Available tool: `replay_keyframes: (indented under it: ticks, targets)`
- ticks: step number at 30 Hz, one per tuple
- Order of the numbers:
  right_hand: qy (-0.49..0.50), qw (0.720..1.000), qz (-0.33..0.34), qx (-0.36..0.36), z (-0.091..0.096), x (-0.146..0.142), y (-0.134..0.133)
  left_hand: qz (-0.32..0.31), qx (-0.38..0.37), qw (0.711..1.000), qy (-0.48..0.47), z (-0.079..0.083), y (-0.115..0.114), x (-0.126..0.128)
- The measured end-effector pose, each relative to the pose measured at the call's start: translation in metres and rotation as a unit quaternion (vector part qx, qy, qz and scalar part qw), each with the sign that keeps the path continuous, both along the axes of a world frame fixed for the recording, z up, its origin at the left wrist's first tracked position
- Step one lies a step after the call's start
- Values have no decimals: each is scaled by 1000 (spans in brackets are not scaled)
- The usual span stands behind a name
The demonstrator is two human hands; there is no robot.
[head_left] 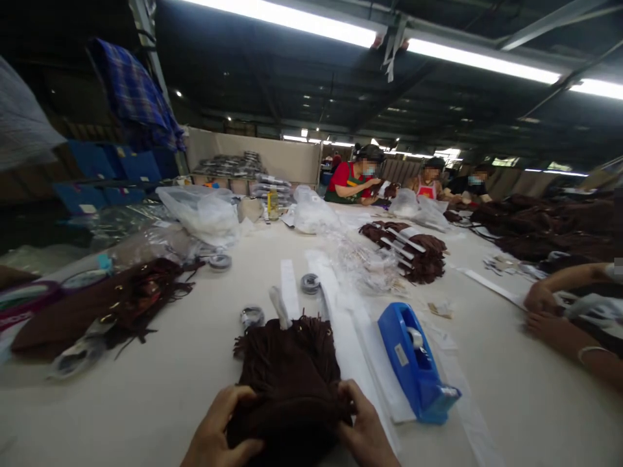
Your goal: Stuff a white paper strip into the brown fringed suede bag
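Observation:
A dark brown fringed bag point(292, 370) lies on the white table right in front of me. My left hand point(221, 421) grips its near left side, thumb and fingers pressed into the fabric. On the opposite side my right hand point(365, 421) holds the bag the same way. Fringe and small metal eyelets show along the far edge. Just beyond that edge are a wrapped grey coil point(252, 316) and a wrapped pale strip point(278, 305). The bag's near bottom is dark and partly cut off by the frame.
A blue tape dispenser point(413, 363) stands to the right on white paper strips. Another brown bag point(97, 305) lies at left. Brown fringed pieces point(409, 250) and clear plastic bags point(204, 211) sit farther back. A co-worker's arms point(569, 318) reach in from the right.

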State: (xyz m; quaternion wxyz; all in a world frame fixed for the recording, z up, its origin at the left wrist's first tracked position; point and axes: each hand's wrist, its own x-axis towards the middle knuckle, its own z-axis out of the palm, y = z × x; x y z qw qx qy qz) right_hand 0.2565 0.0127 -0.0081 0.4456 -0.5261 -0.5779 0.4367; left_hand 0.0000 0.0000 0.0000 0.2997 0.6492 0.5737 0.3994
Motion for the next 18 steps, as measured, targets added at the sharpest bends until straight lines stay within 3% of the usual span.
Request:
replay_keyframes:
  ticks: [4, 8, 12, 18]
  targets:
    - [-70, 996, 44, 16, 30, 5, -5, -71, 38, 997, 23, 12, 9, 1]
    - [-61, 994, 88, 38, 45, 3, 1, -107, -85, 990, -34, 32, 20, 14]
    - [-25, 995, 99, 0, 45, -3, 13, -95, -184, 975, -83, 48, 29, 24]
    - [-44, 994, 99, 2, 34, -13, 29, -47, -151, 983, -98, 33, 44, 20]
